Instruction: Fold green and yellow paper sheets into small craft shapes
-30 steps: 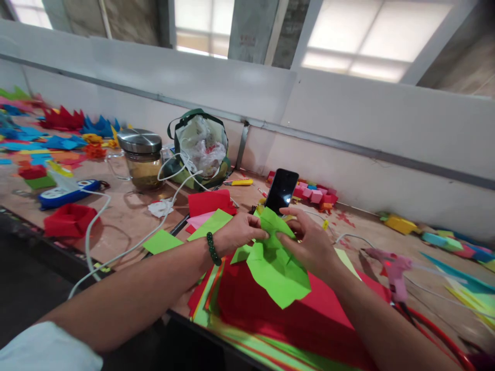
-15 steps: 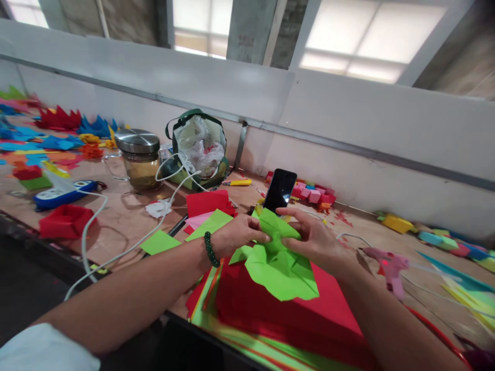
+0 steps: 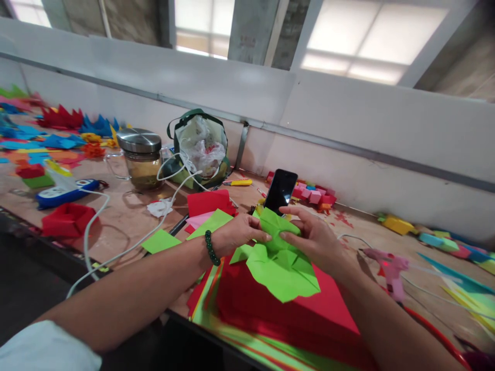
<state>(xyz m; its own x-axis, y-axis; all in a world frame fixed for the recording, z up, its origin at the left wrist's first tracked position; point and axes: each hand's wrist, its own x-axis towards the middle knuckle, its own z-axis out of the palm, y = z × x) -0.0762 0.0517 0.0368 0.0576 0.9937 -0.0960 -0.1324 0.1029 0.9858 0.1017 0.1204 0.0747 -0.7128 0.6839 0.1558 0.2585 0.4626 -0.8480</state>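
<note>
A partly folded bright green paper [image 3: 281, 265] is held up over a stack of red paper [image 3: 290, 314] at the table's near edge. My left hand [image 3: 235, 236], with a dark green bead bracelet at the wrist, pinches the paper's upper left part. My right hand [image 3: 315, 238] grips the upper right part, thumb on the front and fingers on top. The paper's lower flaps hang free toward me.
A dark phone [image 3: 281, 191] leans just behind the hands. A pink glue gun [image 3: 390, 268] lies to the right. A glass jar with metal lid [image 3: 139, 158], a green bag [image 3: 199, 147], a white cable [image 3: 127, 247], a red paper box [image 3: 67, 219] and loose green sheets [image 3: 160, 240] sit left.
The green paper's lower flaps have swung to the right and flattened a little. My right fingers have shifted on the top fold; my left hand has stayed pinched in place.
</note>
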